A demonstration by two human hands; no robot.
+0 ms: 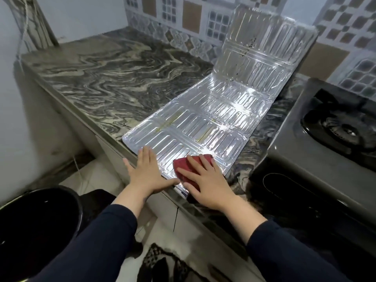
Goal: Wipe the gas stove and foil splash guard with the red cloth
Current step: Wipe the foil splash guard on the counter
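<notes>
Head camera looks down on the folded red cloth [192, 169], a soft, limp pad lying at the near end of the thin, embossed silver foil splash guard [213, 119], which is spread across the swirled grey marble countertop [97, 78] with its far panel bent up against the patterned tile wall [191, 19] at 12 o'clock. That foil looks light, springy and easily creased, likely to skate on the polished stone, so it seems best pinned flat near an edge rather than pinched; the cloth should simply be pressed from above. The right hand [205, 180] does so, palm down, fingers spread and released flat over the cloth, gripping nothing. At 9 o'clock from the cloth, the left hand [147, 169] lies open, fingers straight, on the foil's near corner, thumb reaching toward the cloth. The dark gas stove [317, 143] stands at 3 o'clock, just beside the foil, untouched.
</notes>
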